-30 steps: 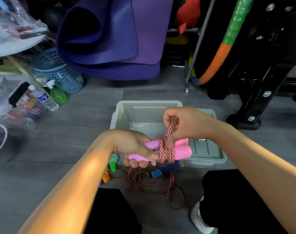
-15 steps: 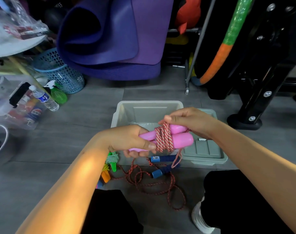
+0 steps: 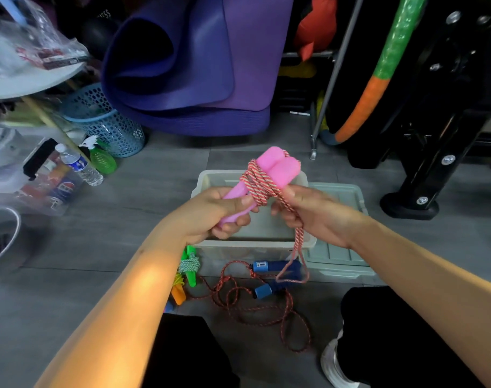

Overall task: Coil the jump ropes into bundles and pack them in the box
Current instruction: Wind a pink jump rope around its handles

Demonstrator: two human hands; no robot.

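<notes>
Step in hand: cord being wound round pink handles (image 3: 269,170), bundle held above box (image 3: 255,242).
Left hand (image 3: 224,212) grip closed round handle lower ends; right hand (image 3: 308,217) grip pinched on cord (image 3: 256,182) just beside wraps.
Short loop left hanging below right hand, in front of box.
Next move judged: tail to be wrapped or tucked tight, then bundle lowered into box.
Cord red-white braided, several turns snug; handles side by side, tilted up.
Blue-handled rope (image 3: 266,292) loose on floor before box; green bundle (image 3: 189,266) at box's left corner.

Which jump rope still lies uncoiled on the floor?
The blue-handled rope, its red cord sprawled loose; the pink rope is wound in hand, the green rope already bundled.
</notes>
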